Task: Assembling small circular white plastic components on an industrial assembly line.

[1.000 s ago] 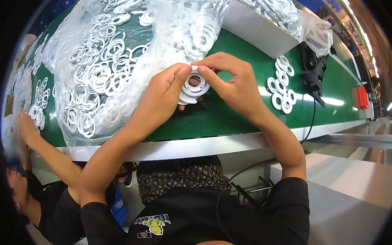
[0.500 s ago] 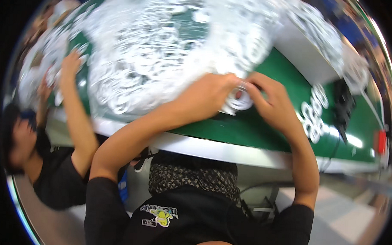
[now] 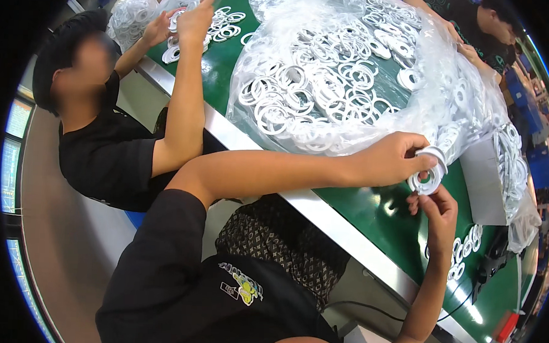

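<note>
Right grip (image 3: 439, 213): at the Ring's 6 o'clock, thumb and forefinger close together by its lower edge; I cannot tell whether they pinch it or stop just short.
Ring (image 3: 437, 177): white, in the air over the desk, between the two hands; round, with no long axis, its open face tilted up toward the head. It seems to be two layers, one overlapping the other toward 1 o'clock.
Left grip (image 3: 396, 159): pinching the Ring at its upper part, thumb across the face; the Ring lies at this hand's 3 to 4 o'clock. This hand is the nearer, being in clear contact.
Desk (image 3: 370, 205): green top, pale metal edge, under both hands.
Loose rings (image 3: 467, 248): a small group at the Ring's 5 o'clock.
Carton (image 3: 476, 184): white, full of parts, at 3 o'clock.
Bag (image 3: 311, 145): clear plastic around a big white heap, at 10 o'clock.
Co-worker (image 3: 117, 163): black sleeve at 9 o'clock, both hands at other parts.
</note>
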`<state>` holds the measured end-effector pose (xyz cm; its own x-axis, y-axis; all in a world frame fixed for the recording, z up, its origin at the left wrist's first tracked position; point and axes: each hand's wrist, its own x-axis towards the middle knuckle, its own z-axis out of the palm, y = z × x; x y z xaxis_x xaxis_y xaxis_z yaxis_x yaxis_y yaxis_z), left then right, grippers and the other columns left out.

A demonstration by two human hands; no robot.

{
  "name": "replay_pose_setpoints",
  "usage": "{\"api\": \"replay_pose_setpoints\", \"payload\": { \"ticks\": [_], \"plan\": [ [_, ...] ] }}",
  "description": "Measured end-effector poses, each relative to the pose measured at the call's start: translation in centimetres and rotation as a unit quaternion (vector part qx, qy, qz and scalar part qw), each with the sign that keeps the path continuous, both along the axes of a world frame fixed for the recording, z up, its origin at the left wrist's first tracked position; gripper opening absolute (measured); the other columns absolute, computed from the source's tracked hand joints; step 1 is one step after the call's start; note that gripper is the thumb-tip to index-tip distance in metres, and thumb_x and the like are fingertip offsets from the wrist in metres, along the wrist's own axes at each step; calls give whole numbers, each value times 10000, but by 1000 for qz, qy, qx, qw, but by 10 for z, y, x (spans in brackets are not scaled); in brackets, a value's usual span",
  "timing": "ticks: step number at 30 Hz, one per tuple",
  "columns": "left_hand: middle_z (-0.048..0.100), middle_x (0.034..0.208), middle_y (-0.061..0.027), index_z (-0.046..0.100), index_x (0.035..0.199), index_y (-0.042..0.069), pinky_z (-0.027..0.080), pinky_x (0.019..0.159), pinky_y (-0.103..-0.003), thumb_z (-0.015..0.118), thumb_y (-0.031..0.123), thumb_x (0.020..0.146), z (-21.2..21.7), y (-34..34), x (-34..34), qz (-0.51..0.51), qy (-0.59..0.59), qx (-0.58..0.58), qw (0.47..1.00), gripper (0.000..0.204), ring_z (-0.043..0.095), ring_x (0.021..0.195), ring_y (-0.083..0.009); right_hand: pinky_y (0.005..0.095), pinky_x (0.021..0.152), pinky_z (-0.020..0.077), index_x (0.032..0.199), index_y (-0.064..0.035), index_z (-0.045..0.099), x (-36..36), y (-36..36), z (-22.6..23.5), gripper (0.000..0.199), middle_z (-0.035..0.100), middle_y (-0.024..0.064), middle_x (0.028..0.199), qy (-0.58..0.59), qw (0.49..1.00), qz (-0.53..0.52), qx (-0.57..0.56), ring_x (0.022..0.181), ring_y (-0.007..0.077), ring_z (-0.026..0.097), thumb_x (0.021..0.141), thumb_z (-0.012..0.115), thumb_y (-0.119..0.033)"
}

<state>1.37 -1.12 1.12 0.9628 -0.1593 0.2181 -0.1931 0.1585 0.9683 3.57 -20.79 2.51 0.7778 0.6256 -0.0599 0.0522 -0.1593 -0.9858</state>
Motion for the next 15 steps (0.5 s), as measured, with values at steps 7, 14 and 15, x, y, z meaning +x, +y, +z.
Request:
{"api": "replay_pose_setpoints", "payload": {
  "ticks": [7, 14, 15],
  "plan": [
    [638, 770, -78, 579, 955, -14, 463, 656, -282, 511, 224, 935, 0, -7, -10, -26, 2, 94, 995, 248, 594, 712, -136, 202, 602, 377, 820, 14, 598, -3, -8, -5, 198, 556, 13, 710, -113, 992, -58, -22, 648, 65, 493, 908, 535, -152],
    [614, 812, -90, 585, 962, -7, 464, 681, -277, 509, 241, 948, -3, -5, -2, -10, -19, 171, 985, 259, 575, 747, -123, 225, 546, 393, 833, 7, 614, -1, -4, -10, 237, 557, 7, 664, -135, 987, -73, -48, 607, 69, 498, 905, 564, -213],
    [617, 777, -82, 590, 958, -3, 464, 652, -273, 504, 227, 948, -5, -6, -1, -6, -30, 151, 988, 246, 576, 710, -121, 238, 546, 404, 809, 15, 599, 2, -4, -11, 245, 558, 21, 662, -151, 985, -62, -60, 600, 74, 504, 903, 560, -208]
  ]
}}
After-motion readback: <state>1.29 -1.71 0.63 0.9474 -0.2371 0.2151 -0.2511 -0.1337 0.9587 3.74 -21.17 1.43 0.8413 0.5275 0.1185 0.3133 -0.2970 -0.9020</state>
